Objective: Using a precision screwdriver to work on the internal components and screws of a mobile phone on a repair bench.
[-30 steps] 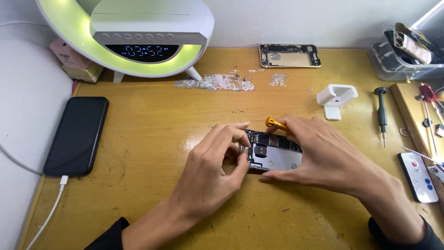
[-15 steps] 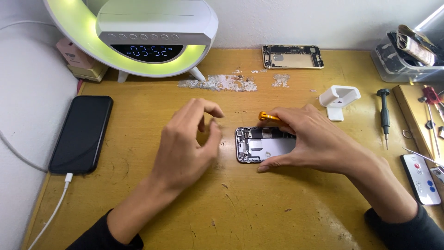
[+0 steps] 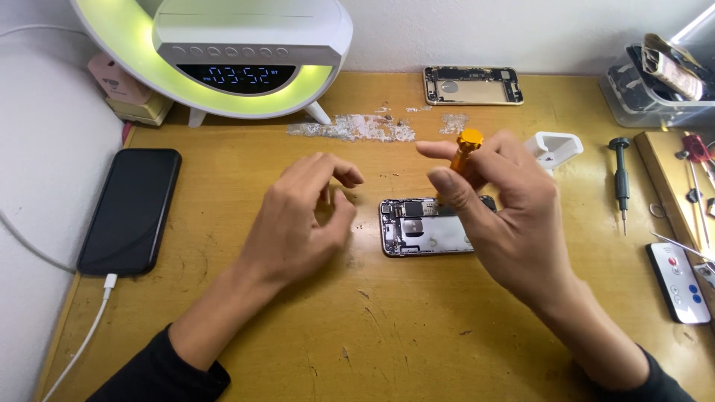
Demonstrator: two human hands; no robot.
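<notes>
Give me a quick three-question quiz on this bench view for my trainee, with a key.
1. True or false: the right hand holds an orange screwdriver above the opened phone.
2. Which lies at the left edge of the desk? A) a black phone on a white cable B) a white remote C) a dark green screwdriver
3. Fill in: the left hand hovers with curled fingers and holds ____.

Key: 1 true. 2 A, the black phone; the white remote and dark green screwdriver lie on the right. 3 nothing.
</notes>
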